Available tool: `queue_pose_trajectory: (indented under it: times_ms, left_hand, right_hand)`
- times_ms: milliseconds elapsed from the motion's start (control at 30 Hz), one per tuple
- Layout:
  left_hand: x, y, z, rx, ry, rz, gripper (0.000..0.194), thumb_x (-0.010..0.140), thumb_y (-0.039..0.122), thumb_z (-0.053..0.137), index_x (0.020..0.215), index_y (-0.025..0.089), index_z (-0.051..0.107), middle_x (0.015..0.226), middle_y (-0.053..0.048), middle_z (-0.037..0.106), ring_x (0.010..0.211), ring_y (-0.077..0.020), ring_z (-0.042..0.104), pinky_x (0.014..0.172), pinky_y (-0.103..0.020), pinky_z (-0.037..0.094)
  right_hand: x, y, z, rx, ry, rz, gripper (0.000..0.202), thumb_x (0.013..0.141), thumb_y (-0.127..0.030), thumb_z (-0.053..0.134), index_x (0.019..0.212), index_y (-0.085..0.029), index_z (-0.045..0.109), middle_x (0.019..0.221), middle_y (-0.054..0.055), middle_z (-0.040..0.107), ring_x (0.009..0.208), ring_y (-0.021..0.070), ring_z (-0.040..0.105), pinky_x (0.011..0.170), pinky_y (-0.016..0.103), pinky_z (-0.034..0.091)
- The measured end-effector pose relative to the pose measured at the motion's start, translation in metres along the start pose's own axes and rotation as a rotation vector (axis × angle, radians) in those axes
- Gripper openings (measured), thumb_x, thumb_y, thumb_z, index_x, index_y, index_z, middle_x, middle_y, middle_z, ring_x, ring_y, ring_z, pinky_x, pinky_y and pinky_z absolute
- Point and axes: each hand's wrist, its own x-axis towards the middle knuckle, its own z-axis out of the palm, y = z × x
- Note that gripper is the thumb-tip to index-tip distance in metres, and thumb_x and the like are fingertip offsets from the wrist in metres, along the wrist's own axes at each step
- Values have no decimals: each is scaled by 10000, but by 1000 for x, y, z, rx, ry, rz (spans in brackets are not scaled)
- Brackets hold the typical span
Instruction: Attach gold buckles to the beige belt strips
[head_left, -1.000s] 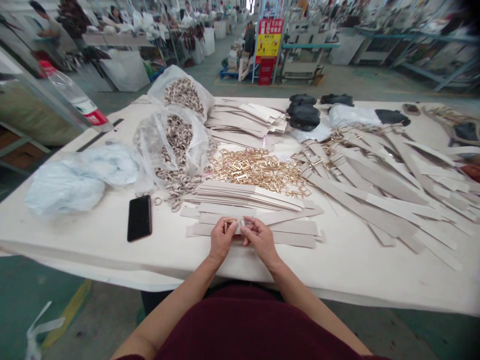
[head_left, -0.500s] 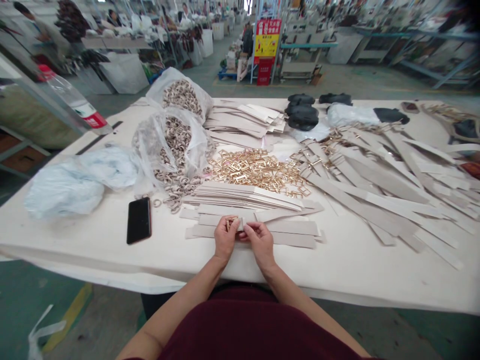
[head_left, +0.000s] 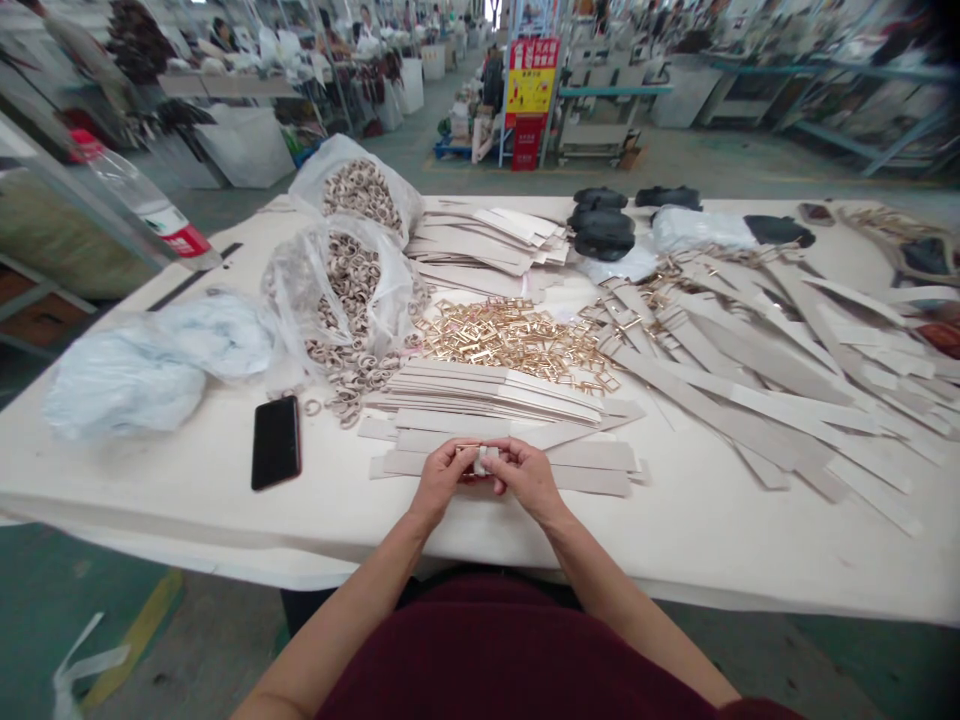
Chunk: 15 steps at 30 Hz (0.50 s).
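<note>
My left hand (head_left: 439,477) is closed, thumb and fingers pinching a gold buckle (head_left: 466,447) of which only a thin edge shows. Closed from the other side, my right hand (head_left: 531,482) grips a short pale beige strap piece (head_left: 484,458) between thumb and fingers. The fingertips of both hands nearly meet around these parts, so how the buckle and strap join is hidden. Right under the hands lie flat beige straps (head_left: 600,455), with a neat stack of straps (head_left: 487,385) just beyond. Farther back spreads a pile of gold buckles (head_left: 510,335).
Plastic bags of beige loops (head_left: 352,280) stand at the back left, some loops spilled. A phone (head_left: 276,443), a crumpled plastic bag (head_left: 124,375) and a bottle (head_left: 154,210) are to the left. Straps with buckles (head_left: 750,360) cover the right of the table (head_left: 675,540).
Both hands have turned inward and drawn closer around the parts. The buckle is now mostly covered, and the pale strap piece shows between the thumbs.
</note>
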Motion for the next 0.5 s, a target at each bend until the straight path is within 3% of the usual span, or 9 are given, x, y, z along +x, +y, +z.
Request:
queue_pose_trajectory:
  times_ms: [100, 167, 267, 333, 400, 500]
  left_hand:
    - [5, 2, -2, -38, -61, -87, 424, 694, 390, 710, 1030, 148, 619, 700, 20, 596, 582, -92, 569, 580, -222, 495]
    - [8, 4, -3, -48, -38, -114, 416, 667, 385, 732, 982, 139, 619, 660, 29, 583, 559, -91, 563, 567, -227, 497]
    - [11, 10, -2, -78, -24, -130, 378, 652, 391, 738, 894, 136, 599, 622, 34, 574, 521, -86, 541, 557, -248, 514]
    - [12, 16, 2, -120, -69, -138, 356, 649, 378, 739, 861, 144, 577, 594, 44, 557, 487, -71, 504, 560, -263, 526]
    - [11, 26, 8, -166, -114, -145, 349, 642, 363, 742, 850, 154, 555, 568, 53, 534, 463, -62, 473, 531, -254, 518]
    - [6, 47, 17, -217, -184, -137, 353, 627, 351, 745, 849, 164, 543, 582, 37, 540, 472, -73, 486, 470, -217, 467]
  right_hand:
    - [-2, -9, -8, -193, -39, -90, 370, 767, -380, 608, 1072, -172, 621, 559, -62, 496, 415, 80, 522, 434, 193, 415]
    - [-1, -16, -21, -341, -72, -180, 436, 759, -365, 627, 1154, -186, 590, 659, -28, 575, 485, 93, 551, 507, 218, 462]
    - [7, -26, -49, -628, -40, -408, 581, 647, -365, 745, 1188, -214, 594, 1031, 77, 645, 853, 189, 614, 802, 328, 490]
    - [13, -33, -66, -784, -103, -491, 536, 616, -353, 770, 1122, -228, 647, 1141, 95, 620, 1020, 239, 568, 907, 375, 439]
    - [18, -44, -79, -846, -220, -467, 431, 647, -342, 746, 1057, -224, 684, 1018, 82, 664, 933, 222, 592, 842, 344, 456]
    - [18, -70, -87, -799, -310, -405, 438, 621, -393, 749, 1022, -222, 704, 775, 25, 664, 671, 156, 570, 640, 256, 452]
